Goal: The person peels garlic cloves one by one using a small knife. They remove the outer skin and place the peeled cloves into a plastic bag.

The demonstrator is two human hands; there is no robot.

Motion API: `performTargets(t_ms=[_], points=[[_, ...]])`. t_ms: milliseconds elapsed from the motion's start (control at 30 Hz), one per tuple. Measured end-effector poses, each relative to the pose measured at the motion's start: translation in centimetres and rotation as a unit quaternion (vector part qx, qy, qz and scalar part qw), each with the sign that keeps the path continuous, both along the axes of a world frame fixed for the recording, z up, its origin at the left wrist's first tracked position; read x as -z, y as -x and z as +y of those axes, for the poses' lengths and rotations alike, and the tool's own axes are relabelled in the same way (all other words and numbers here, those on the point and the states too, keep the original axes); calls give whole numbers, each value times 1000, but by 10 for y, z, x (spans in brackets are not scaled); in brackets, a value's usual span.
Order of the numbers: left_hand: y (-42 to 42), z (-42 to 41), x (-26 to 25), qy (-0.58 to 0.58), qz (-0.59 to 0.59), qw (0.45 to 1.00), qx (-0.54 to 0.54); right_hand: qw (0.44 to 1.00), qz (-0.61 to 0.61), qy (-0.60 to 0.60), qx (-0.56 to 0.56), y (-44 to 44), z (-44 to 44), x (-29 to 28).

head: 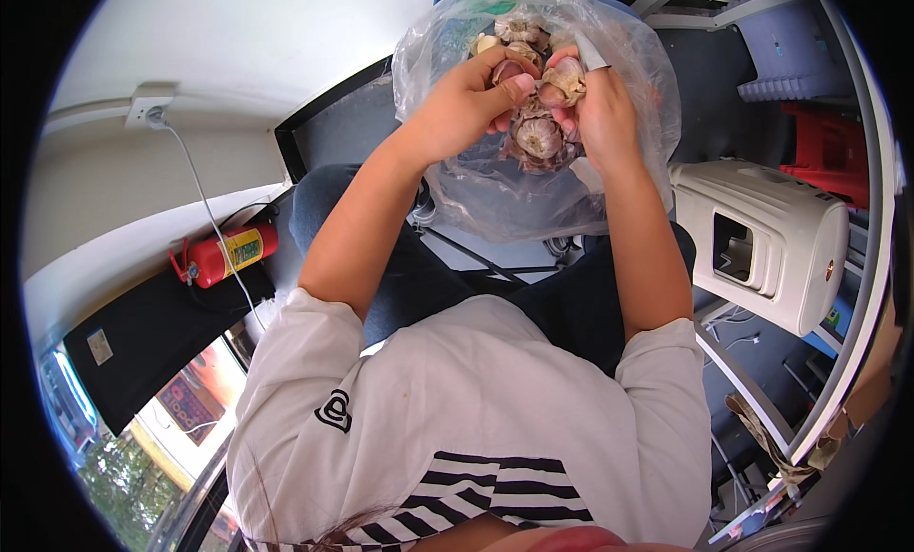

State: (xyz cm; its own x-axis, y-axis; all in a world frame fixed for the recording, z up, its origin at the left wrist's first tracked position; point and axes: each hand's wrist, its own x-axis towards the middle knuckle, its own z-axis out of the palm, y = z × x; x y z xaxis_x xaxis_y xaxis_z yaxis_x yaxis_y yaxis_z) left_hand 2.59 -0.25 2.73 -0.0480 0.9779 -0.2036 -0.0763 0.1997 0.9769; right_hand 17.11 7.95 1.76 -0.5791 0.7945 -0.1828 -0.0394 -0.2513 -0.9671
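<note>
My left hand (464, 102) has its fingers curled round a purplish garlic clove (508, 71). Close beside it, my right hand (607, 113) grips a partly broken garlic bulb (564, 82) with cloves showing. A grey-white blade-like piece (591, 54) lies against the right fingers; what it belongs to is hidden. Both hands are over an open clear plastic bag (500, 202). Inside the bag, a whole garlic bulb (538, 138) rests among papery skins, and several more bulbs (517, 29) lie beyond the fingers.
A white wall is at the left, with a socket (150, 108), a cable and a red fire extinguisher (235, 255). At the right stand a cream plastic case (764, 238), a red stool (828, 152), a purple plastic basket (782, 49) and a white metal frame (746, 391).
</note>
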Motion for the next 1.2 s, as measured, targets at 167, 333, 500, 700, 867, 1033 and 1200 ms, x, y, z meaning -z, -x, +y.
performTargets(t_ms=[167, 333, 500, 700, 867, 1033, 1200], points=[[-12, 1, 2, 139, -166, 975, 48, 998, 15, -45, 45, 4, -8, -1], [-23, -3, 2, 101, -88, 991, 1, 986, 26, -165, 19, 3, -18, -3], [-25, -4, 7, 36, -71, 997, -25, 945, -3, -322, 49, 2, -15, -1], [-27, -6, -3, 36, -71, 996, -25, 960, -46, -273, 47, -2, -14, -9], [-35, -11, 5, -59, -57, 996, -33, 985, 64, -147, 63, 1, -11, -2], [-22, -8, 3, -37, -8, 999, -16, 974, 180, 133, -35, -11, 1, -3], [-5, 0, 7, -12, 95, 995, -41, 946, 220, 238, 17, -6, 1, -3]])
